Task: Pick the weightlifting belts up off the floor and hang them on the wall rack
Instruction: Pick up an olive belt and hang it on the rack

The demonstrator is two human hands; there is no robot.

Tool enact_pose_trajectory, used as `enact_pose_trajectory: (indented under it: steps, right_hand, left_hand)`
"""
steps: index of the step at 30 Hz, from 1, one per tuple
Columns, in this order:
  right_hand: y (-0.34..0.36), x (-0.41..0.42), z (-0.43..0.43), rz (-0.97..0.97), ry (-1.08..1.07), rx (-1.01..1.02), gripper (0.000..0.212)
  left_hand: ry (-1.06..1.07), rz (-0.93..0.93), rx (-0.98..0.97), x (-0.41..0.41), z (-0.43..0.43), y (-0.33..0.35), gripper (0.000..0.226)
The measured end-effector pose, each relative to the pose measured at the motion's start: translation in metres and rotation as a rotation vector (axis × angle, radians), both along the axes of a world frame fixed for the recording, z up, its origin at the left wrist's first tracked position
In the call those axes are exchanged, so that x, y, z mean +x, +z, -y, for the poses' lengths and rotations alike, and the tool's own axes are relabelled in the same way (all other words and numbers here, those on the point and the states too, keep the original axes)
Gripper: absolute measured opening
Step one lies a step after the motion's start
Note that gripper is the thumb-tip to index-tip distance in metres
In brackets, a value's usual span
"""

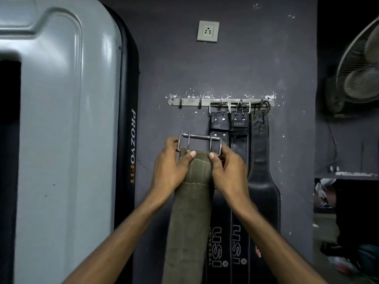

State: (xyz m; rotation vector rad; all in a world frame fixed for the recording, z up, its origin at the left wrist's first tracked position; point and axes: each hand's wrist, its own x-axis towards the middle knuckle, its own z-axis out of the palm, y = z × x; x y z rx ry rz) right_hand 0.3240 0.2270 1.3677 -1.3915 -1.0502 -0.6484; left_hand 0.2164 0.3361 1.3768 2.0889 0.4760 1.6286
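Dark wall, rack (220,102) above, olive belt (194,181) gripped between left hand (171,165) and right hand (227,169)

Gym, weightlifting belts (238,160) on wall rack (220,102), fitness machine (61,130)

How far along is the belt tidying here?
Three black belts already hang from hooks at the right end of the wall rack. A green belt is in hand: the left hand and right hand hold it just below its buckle, under the rack's two free hooks. It still needs hooking on. The floor isn't visible.
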Motion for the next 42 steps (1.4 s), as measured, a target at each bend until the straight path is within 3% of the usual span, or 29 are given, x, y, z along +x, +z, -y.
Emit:
enact_pose_trajectory:
  steps: [7,14,20,27,31,34,38,42]
  right_hand:
    - [0.040,0.062,-0.073,0.095,-0.020,0.105,0.052]
    - [0.126,0.124,-0.127,0.250,-0.140,0.102,0.041]
    - [0.164,0.164,-0.159,0.298,-0.235,0.019,0.033]
    - [0.144,0.174,-0.169,0.380,-0.328,-0.041,0.050]
    - [0.134,0.167,-0.157,0.374,-0.315,-0.047,0.041]
    - [0.118,0.160,-0.150,0.374,-0.272,-0.027,0.037]
    - [0.093,0.142,-0.137,0.358,-0.261,-0.028,0.052]
    - [0.055,0.112,-0.120,0.349,-0.235,-0.071,0.051]
  left_hand:
    - [0.161,0.110,0.173,0.067,-0.058,0.038,0.056]
    - [0.329,0.109,0.345,0.125,-0.118,0.125,0.038]
    - [0.393,0.066,0.341,0.167,-0.149,0.165,0.035]
    - [0.467,0.039,0.341,0.189,-0.172,0.135,0.050]
    - [0.448,-0.033,0.302,0.183,-0.164,0.130,0.048]
    - [0.414,-0.085,0.286,0.169,-0.154,0.110,0.046]
    - [0.398,-0.188,0.247,0.141,-0.140,0.073,0.058]
    - [0.355,-0.261,0.212,0.105,-0.128,0.033,0.066]
